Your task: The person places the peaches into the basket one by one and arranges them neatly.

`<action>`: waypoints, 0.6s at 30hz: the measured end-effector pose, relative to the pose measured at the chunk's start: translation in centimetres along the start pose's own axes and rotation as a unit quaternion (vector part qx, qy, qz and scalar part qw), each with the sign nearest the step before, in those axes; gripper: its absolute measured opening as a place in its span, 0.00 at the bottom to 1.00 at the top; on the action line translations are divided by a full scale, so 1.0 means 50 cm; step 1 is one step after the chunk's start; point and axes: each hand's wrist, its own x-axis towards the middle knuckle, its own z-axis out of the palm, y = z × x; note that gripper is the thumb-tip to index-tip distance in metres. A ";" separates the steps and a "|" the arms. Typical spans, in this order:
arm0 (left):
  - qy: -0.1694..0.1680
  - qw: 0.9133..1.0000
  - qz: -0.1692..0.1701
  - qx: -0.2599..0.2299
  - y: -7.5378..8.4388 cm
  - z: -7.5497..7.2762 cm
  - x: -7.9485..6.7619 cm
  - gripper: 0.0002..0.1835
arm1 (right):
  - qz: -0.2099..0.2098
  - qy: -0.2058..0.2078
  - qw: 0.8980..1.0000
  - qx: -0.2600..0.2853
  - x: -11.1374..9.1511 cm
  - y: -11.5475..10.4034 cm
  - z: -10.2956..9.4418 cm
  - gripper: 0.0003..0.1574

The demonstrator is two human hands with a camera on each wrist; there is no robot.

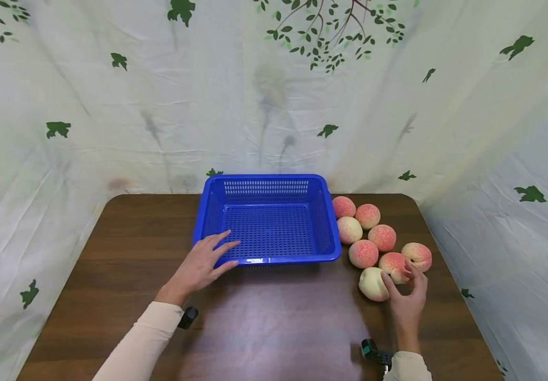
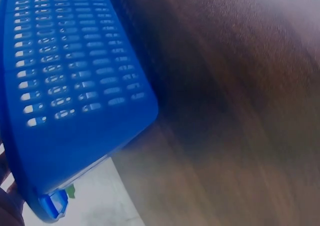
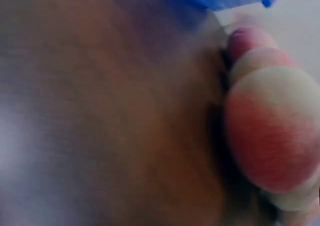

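Observation:
My left hand (image 1: 202, 262) lies over the near left corner of a blue plastic basket (image 1: 266, 260), fingers spread and reaching over its rim. In the left wrist view, the slotted outer wall of the basket (image 2: 90, 111) fills the left side, with part of the hand at the edge. My right hand (image 1: 408, 299) is at the near end of a group of peaches, its thumb and fingers apart around the near side of a red-and-yellow peach (image 1: 393, 264). A pale peach (image 1: 373, 284) lies beside the thumb, and another peach (image 1: 418, 256) lies just beyond the fingers.
More peaches (image 1: 363, 254) run along the basket's right side toward the back of the brown wooden table (image 1: 274, 323). Behind and beside the table hangs a pale curtain (image 1: 236, 106) printed with leaves. The visible basket floor is bare mesh.

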 end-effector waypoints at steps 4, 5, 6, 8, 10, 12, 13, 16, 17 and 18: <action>0.032 0.999 0.026 -0.003 -0.002 0.015 0.000 0.24 | 0.016 0.030 0.999 -0.005 -0.025 0.020 0.011 0.33; 0.039 0.999 0.034 -0.002 -0.003 0.018 0.001 0.23 | 0.021 0.034 0.999 -0.005 -0.030 0.027 0.014 0.33; 0.047 0.998 0.040 -0.001 -0.003 0.021 0.001 0.23 | 0.026 0.037 0.999 -0.005 -0.034 0.036 0.016 0.33; 0.059 0.997 0.051 0.003 -0.005 0.026 0.002 0.22 | 0.038 0.036 0.999 -0.008 -0.040 0.057 0.021 0.34; 0.067 0.996 0.059 0.008 -0.007 0.028 0.001 0.20 | 0.050 0.031 0.998 -0.012 -0.045 0.081 0.025 0.34; 0.070 0.995 0.064 0.009 -0.007 0.029 -0.001 0.19 | 0.060 0.025 0.998 -0.016 -0.048 0.101 0.029 0.35; 0.069 0.995 0.066 0.009 -0.008 0.029 -0.002 0.19 | 0.065 0.023 0.997 -0.020 -0.049 0.109 0.030 0.36; 0.064 0.996 0.069 0.011 -0.009 0.026 -0.006 0.18 | 0.075 0.015 0.997 -0.034 -0.054 0.121 0.035 0.38; 0.062 0.996 0.070 0.012 -0.010 0.026 -0.008 0.18 | 0.078 0.013 0.996 -0.039 -0.055 0.123 0.036 0.38; 0.059 0.996 0.070 0.013 -0.010 0.026 -0.009 0.18 | 0.081 0.013 0.996 -0.045 -0.056 0.125 0.037 0.39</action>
